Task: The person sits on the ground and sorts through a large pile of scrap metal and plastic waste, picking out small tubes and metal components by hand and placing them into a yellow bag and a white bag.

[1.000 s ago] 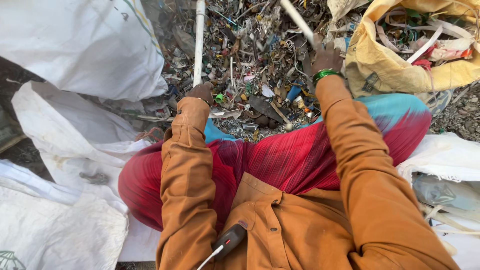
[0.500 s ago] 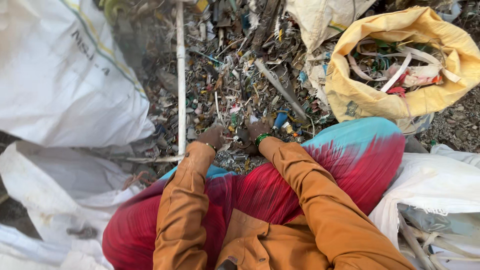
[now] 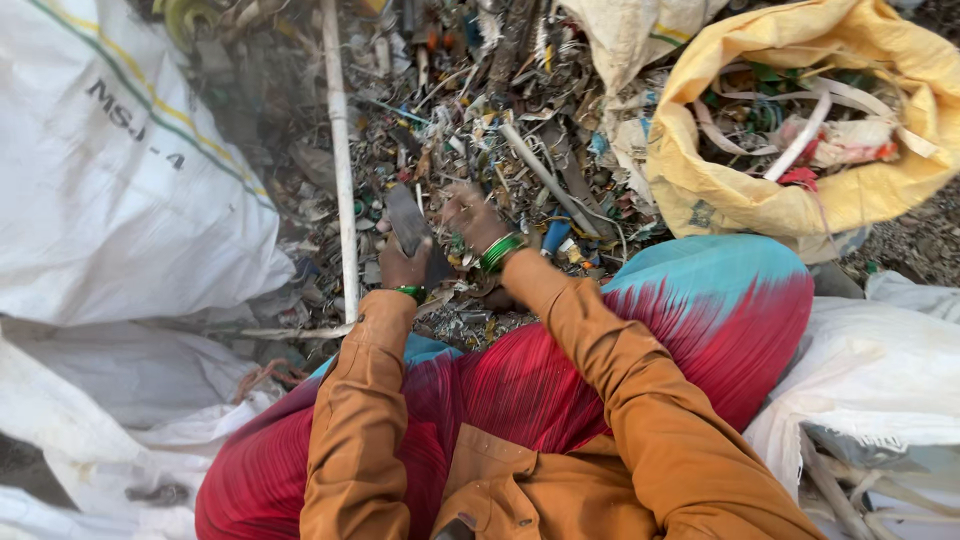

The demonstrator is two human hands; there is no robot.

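Note:
My left hand (image 3: 403, 266) grips a flat dark grey plastic piece (image 3: 407, 220) and holds it upright over the scrap heap (image 3: 470, 110). My right hand (image 3: 470, 215) is blurred, just to the right of that piece, fingers spread over the scrap; I cannot tell whether it holds anything. Both wrists wear green bangles, and both arms are in orange sleeves. A red and turquoise cloth (image 3: 640, 340) covers my lap.
A long white pipe (image 3: 340, 160) lies across the scrap to the left of my hands. A yellow sack (image 3: 800, 195) with plastic strips stands open at the upper right. Large white sacks (image 3: 120, 180) flank the left, and another white sack (image 3: 880, 380) lies right.
My hands came together from apart in the heap. The left hand has lifted the dark grey piece. The view has tilted so that the yellow sack shows more fully.

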